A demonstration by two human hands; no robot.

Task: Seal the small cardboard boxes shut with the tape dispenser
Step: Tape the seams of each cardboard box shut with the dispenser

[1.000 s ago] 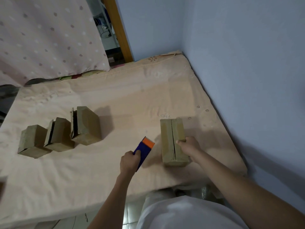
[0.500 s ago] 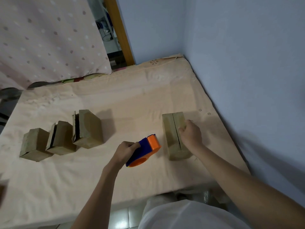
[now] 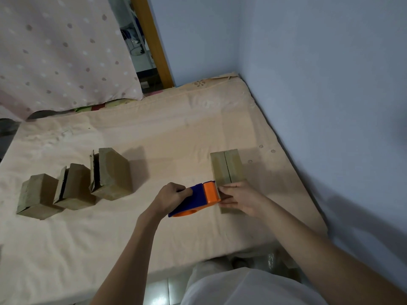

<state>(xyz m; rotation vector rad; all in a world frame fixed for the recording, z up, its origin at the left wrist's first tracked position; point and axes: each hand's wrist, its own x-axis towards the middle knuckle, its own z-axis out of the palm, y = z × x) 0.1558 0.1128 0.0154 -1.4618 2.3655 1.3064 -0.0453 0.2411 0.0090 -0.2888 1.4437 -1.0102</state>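
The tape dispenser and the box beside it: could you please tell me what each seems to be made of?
The tape dispenser looks like moulded plastic, smooth and evenly coloured in blue and orange, held by the left hand. The cardboard box under the right hand looks like plain matte brown cardboard, its two flaps meeting at a dark seam.

My right hand (image 3: 240, 198) covers the near end of the box (image 3: 226, 167), so I can't see the seam there; can't tell if tape's pulled from the dispenser (image 3: 198, 199) or touching cardboard. Both forearms cut off at bottom edge
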